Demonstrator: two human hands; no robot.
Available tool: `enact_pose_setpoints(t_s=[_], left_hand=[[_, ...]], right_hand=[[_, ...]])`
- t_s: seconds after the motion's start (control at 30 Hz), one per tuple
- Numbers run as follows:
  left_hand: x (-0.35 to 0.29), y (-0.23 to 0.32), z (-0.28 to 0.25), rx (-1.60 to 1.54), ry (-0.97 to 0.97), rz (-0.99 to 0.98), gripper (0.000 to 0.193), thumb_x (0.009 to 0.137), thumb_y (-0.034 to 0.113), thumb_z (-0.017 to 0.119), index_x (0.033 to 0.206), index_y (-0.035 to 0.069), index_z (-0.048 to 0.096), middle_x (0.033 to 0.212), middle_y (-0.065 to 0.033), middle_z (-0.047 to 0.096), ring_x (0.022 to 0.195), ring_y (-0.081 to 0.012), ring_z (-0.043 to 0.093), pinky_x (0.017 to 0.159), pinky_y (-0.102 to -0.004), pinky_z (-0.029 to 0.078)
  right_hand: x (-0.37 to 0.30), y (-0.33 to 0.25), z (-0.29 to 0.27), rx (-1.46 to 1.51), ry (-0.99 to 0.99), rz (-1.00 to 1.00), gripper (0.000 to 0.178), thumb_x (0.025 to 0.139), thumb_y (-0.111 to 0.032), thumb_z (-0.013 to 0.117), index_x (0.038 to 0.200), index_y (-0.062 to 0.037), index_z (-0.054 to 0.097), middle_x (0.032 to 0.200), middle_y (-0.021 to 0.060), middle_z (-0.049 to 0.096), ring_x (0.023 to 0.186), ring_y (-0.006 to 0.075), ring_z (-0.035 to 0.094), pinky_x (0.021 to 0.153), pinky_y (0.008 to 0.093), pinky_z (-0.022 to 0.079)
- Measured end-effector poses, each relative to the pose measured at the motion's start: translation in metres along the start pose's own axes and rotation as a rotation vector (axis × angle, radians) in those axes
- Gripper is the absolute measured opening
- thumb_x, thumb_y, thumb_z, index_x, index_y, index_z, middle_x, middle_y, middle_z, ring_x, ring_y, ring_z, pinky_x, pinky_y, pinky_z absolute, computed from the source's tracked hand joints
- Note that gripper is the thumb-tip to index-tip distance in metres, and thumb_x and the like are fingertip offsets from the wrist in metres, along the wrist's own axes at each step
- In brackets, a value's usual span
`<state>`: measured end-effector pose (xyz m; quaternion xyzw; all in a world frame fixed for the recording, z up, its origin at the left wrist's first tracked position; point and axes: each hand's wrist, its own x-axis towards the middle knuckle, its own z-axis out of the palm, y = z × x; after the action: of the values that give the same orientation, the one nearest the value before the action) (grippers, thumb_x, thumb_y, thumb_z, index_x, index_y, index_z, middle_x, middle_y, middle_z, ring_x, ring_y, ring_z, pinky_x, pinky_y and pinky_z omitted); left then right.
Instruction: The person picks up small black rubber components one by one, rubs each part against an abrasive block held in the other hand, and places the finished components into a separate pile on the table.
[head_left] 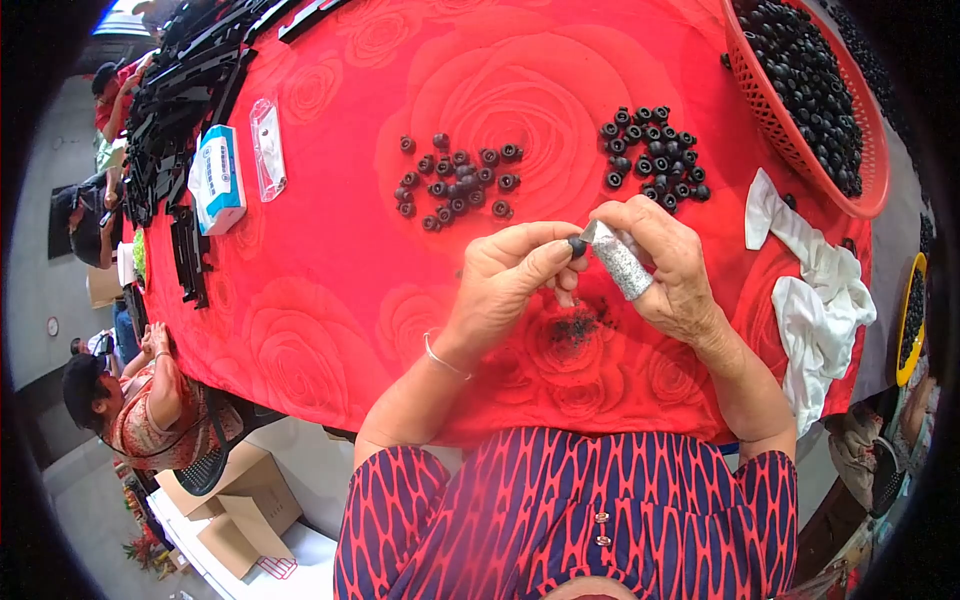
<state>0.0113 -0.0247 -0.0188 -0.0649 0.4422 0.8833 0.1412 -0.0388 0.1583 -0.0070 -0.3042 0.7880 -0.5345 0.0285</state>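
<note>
Red cloth (350, 230): your left hand (512, 270) pinches black cap (577, 246), right hand (678, 262) grips silver tool (622, 264); basket (772, 138), 2 o'clock, full; done-or-left unclear.

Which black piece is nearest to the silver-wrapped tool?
The piece pinched in the left hand, by the tool's tip; the others lie farther off, on the red cloth or beyond.

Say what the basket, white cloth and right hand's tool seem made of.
Basket: probably plastic, a smooth red with a moulded lattice. White cloth: likely cotton, matte, in soft folds. Tool, in the right hand: its grip is silvery and speckled, perhaps foil or tape; the grey tip looks like metal, though little of it shows.
</note>
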Motion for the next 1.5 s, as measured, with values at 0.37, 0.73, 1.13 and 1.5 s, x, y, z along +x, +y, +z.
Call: enact_pose_setpoints(t_s=[0.37, 0.73, 1.13, 1.5], left_hand=[[0.000, 0.000, -0.001, -0.007, 0.025, -0.047, 0.022, 0.089, 0.009, 0.055, 0.107, -0.005, 0.059, 0.085, -0.0095, 0.063, 0.069, -0.0121, 0.059, 0.058, -0.0243, 0.050], [0.000, -0.006, 0.000, -0.182, 0.033, -0.077, 0.023, 0.090, 0.010, 0.055, 0.107, -0.005, 0.058, 0.083, -0.0086, 0.062, 0.066, -0.0110, 0.058, 0.056, -0.0246, 0.051], [0.000, -0.001, -0.001, -0.166, 0.009, -0.079, 0.021, 0.090, 0.010, 0.055, 0.104, -0.004, 0.059, 0.082, -0.0083, 0.062, 0.064, -0.0114, 0.057, 0.053, -0.0246, 0.051], [0.000, -0.010, 0.001, -0.214, 0.057, -0.169, 0.019, 0.090, 0.012, 0.055, 0.102, -0.003, 0.058, 0.080, -0.0055, 0.060, 0.061, -0.0093, 0.055, 0.050, -0.0238, 0.050]], right_hand=[[-0.001, 0.003, 0.000, -0.010, -0.004, -0.027, 0.033, 0.071, 0.002, 0.061, 0.103, 0.0003, 0.056, 0.082, 0.0141, 0.056, 0.070, 0.0273, 0.058, 0.061, 0.0330, 0.047], [0.000, 0.008, 0.002, 0.026, 0.012, -0.025, 0.030, 0.072, 0.003, 0.062, 0.101, 0.0009, 0.059, 0.078, 0.0137, 0.056, 0.069, 0.0275, 0.058, 0.060, 0.0319, 0.047], [0.003, -0.005, -0.002, 0.004, 0.018, -0.161, 0.037, 0.069, -0.005, 0.071, 0.104, -0.0009, 0.058, 0.078, 0.0096, 0.058, 0.065, 0.0196, 0.058, 0.057, 0.0294, 0.047], [0.001, 0.002, 0.007, -0.217, 0.074, -0.392, 0.042, 0.060, -0.010, 0.072, 0.099, -0.0019, 0.060, 0.073, 0.0081, 0.056, 0.061, 0.0230, 0.057, 0.052, 0.0329, 0.046]])
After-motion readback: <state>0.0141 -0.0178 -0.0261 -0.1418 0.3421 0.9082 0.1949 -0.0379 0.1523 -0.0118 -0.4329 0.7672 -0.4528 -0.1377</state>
